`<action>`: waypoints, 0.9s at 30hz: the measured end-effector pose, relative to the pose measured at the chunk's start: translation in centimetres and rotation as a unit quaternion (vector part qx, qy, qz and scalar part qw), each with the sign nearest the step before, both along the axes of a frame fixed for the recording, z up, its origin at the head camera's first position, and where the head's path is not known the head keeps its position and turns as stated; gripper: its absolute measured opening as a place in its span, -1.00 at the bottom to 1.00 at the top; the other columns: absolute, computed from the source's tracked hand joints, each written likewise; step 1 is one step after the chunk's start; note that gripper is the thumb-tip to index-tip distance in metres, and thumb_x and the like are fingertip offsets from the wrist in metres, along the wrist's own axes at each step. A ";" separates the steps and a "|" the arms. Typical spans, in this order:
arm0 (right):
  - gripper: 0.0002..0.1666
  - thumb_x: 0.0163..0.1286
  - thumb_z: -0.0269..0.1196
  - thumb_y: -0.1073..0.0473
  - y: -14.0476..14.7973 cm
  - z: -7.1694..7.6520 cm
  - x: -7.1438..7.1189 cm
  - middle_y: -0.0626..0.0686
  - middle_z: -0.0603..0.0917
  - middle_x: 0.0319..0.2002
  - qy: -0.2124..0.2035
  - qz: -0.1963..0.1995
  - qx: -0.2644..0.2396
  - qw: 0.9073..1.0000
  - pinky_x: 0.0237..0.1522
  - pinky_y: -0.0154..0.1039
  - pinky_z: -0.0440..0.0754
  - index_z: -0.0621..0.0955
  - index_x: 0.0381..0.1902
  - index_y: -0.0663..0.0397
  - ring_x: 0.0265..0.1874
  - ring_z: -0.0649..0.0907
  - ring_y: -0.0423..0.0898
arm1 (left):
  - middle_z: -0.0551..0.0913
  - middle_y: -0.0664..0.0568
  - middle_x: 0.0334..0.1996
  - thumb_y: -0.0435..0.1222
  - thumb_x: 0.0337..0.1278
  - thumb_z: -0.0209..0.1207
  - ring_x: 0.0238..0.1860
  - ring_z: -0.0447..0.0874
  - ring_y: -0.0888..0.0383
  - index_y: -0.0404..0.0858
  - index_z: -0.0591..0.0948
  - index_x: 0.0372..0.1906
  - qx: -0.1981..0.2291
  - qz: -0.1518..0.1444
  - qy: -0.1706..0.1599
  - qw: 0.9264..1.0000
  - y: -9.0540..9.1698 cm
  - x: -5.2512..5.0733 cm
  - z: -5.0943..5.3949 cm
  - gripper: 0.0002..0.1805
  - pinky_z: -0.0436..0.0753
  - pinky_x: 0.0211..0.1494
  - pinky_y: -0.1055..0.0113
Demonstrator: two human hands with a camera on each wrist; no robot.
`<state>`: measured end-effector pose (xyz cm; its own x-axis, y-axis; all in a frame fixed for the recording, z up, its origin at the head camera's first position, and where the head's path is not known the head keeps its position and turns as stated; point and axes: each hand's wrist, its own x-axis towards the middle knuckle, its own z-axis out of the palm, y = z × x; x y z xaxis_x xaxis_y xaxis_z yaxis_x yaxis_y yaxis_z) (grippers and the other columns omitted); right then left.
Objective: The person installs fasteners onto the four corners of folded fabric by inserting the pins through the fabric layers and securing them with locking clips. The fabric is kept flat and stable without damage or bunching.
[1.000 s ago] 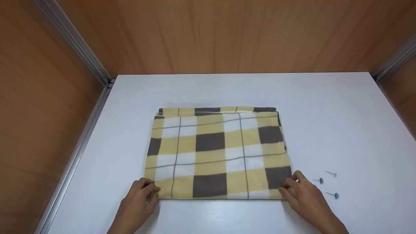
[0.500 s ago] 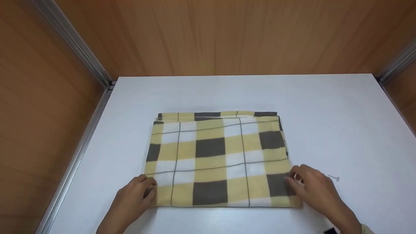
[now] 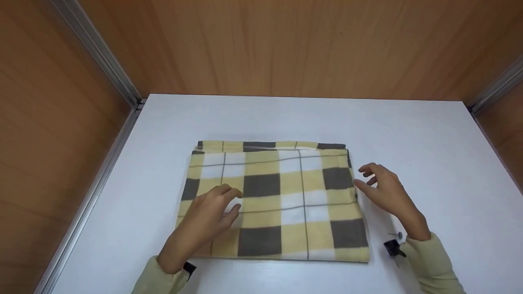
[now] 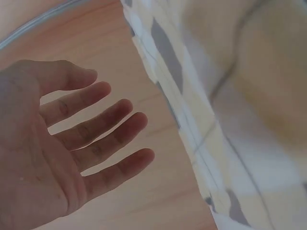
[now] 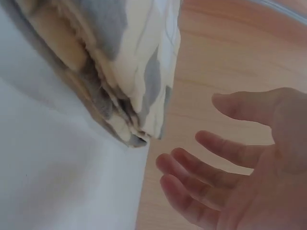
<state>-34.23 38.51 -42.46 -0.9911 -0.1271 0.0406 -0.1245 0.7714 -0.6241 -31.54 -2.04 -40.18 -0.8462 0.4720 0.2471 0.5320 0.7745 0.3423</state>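
Folded yellow, white and dark-grey checked fabric cloth (image 3: 273, 204) is lying on the flat white tabletop (image 3: 408, 134). Your left hand (image 3: 210, 212) is hanging over its nine-o'clock side, your right hand (image 3: 386, 190) just off three; fingers on both are sitting spread, pinching nothing. Layers are showing uneven at twelve; light, flat-fingered squaring is probably helping most. A blue-headed metal pin (image 3: 399, 235) is lying at four: possible snag.

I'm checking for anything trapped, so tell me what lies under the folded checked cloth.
Under the folded checked cloth is the white table, showing past its edges. Whether anything else lies beneath cannot be seen, because the cloth covers it.
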 end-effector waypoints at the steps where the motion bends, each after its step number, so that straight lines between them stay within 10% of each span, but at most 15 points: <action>1: -0.47 0.37 0.18 -0.01 0.1 -0.2 -0.4 0.31 0.53 -0.04 -0.012 0.003 -0.007 1.000 -0.23 0.06 0.59 0.48 0.09 0.31 -0.16 0.60 0.18 | 0.64 0.02 -0.22 -0.32 0.07 0.27 -0.31 0.64 0.16 -0.17 0.66 -0.19 0.003 -0.010 0.001 1.000 0.6 -0.2 0.1 -0.83 0.54 -0.49 0.38; 14: -0.42 0.34 0.24 0.04 0.1 -2.9 -3.8 0.26 0.61 -0.22 -0.040 -0.025 -0.040 0.998 -0.27 -0.12 0.57 0.47 0.10 0.44 -0.21 0.62 0.15 | 0.64 0.01 -0.20 -0.29 0.19 0.17 -0.23 0.66 0.09 -0.17 0.66 -0.18 0.056 -0.073 -0.057 0.994 6.1 -2.7 -0.4 -0.86 0.58 -0.43 0.33; 27: -0.67 0.23 0.31 0.27 -0.9 -3.8 -4.5 0.20 0.64 -0.26 -0.012 -0.076 -0.108 0.991 -0.45 -0.34 0.55 0.60 -0.07 0.33 -0.35 0.59 -0.02 | 0.65 0.07 -0.26 -0.28 0.22 0.16 -0.26 0.63 0.19 -0.17 0.66 -0.15 0.068 -0.121 -0.074 0.988 9.3 -3.0 -1.5 -0.85 0.61 -0.32 0.35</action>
<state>-38.72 37.59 -46.29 -0.9991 0.0325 0.0264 -0.0001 0.6283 -0.7780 -34.56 7.26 -41.65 -0.7446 0.6357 0.2036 0.6319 0.5730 0.5219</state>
